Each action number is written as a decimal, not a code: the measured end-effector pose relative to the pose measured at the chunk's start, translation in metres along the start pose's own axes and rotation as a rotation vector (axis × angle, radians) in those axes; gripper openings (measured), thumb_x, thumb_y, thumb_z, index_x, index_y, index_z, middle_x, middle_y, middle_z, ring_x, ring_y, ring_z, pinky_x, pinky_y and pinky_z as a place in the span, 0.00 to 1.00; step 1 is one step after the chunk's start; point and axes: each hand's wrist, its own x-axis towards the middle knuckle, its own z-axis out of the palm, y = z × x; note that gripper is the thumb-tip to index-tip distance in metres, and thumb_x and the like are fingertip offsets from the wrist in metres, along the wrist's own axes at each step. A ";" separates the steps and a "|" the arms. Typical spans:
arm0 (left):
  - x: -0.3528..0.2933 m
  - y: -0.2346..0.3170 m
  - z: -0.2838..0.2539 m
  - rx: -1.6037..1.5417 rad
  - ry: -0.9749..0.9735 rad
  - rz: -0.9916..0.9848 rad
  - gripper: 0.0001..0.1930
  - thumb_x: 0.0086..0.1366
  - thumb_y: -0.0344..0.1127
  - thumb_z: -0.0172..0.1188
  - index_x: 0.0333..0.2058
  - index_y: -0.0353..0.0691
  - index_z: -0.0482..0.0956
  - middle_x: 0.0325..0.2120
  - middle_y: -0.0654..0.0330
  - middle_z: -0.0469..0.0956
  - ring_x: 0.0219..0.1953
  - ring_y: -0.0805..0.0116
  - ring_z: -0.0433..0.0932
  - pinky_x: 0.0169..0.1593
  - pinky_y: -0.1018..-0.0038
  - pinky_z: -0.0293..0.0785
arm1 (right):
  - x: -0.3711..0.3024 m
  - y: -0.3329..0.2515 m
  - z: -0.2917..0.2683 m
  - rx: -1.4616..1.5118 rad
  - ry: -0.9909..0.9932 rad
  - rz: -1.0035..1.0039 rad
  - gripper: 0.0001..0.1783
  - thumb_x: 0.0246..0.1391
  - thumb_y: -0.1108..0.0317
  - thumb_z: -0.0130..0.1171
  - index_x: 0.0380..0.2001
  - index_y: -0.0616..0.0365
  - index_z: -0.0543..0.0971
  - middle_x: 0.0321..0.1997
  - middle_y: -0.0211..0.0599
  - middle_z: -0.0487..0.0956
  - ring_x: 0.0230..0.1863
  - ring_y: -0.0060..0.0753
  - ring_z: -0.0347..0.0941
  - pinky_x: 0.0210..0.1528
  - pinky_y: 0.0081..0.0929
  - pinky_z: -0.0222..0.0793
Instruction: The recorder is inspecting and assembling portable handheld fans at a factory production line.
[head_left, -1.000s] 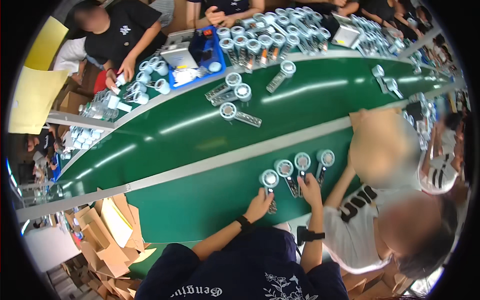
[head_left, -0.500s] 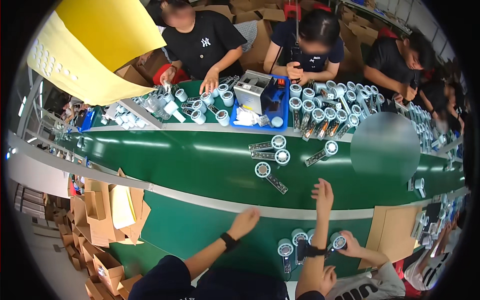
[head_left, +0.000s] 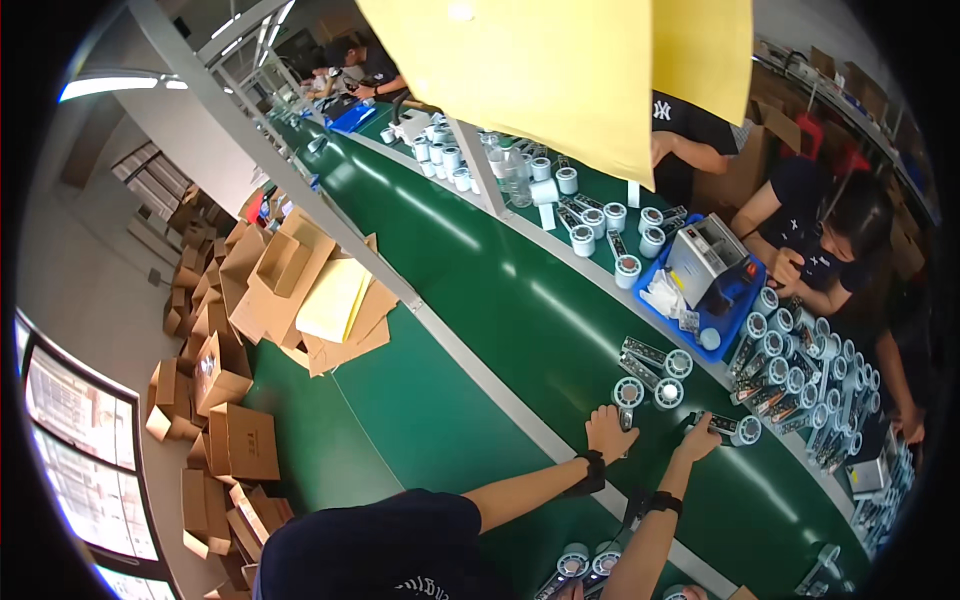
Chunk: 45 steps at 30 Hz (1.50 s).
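Several handheld fans with round white heads and open handles showing circuit boards lie on the green conveyor belt. My left hand (head_left: 611, 433) is closed over the handle of the nearest fan (head_left: 628, 391), whose head points away from me. To its right, my right hand (head_left: 699, 438) grips the handle of another fan (head_left: 746, 430), its head pointing right. Just beyond my hands lie two more fans, one head (head_left: 668, 393) in front of the other (head_left: 678, 363). The fingertips of both hands are partly hidden.
A metal rail (head_left: 470, 345) separates the belt from the near green table (head_left: 400, 420). Across the belt, a blue tray (head_left: 735, 335) holds a metal box, beside many fans (head_left: 800, 385). Cardboard boxes (head_left: 245, 440) stand at left; a yellow sheet (head_left: 540, 80) hangs above. Co-workers sit opposite.
My view has turned to the left. Both hands, empty before, have reached forward over the belt and closed on the handles of two fans.
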 end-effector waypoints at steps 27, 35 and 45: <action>-0.018 -0.160 -0.312 -1.327 -0.991 -0.346 0.21 0.67 0.34 0.48 0.56 0.41 0.55 0.29 0.62 0.67 0.23 0.77 0.67 0.19 0.81 0.66 | -0.251 -0.069 -0.185 0.845 -0.745 -0.109 0.13 0.63 0.55 0.48 0.35 0.53 0.65 0.22 0.29 0.65 0.22 0.21 0.62 0.21 0.19 0.56; 0.007 -0.175 -0.313 -1.334 -0.912 -0.311 0.12 0.67 0.35 0.45 0.47 0.39 0.63 0.27 0.64 0.67 0.21 0.79 0.66 0.16 0.82 0.63 | -0.306 -0.063 -0.231 0.762 -0.662 -0.075 0.19 0.64 0.50 0.43 0.38 0.57 0.66 0.20 0.28 0.63 0.16 0.19 0.58 0.17 0.18 0.51; -0.014 -0.159 -0.313 -1.564 -0.846 -0.393 0.14 0.67 0.36 0.42 0.50 0.38 0.59 0.31 0.62 0.67 0.21 0.79 0.65 0.17 0.81 0.62 | -0.379 -0.069 -0.248 0.669 -0.741 -0.064 0.21 0.65 0.51 0.39 0.44 0.60 0.66 0.19 0.28 0.63 0.13 0.19 0.56 0.13 0.17 0.49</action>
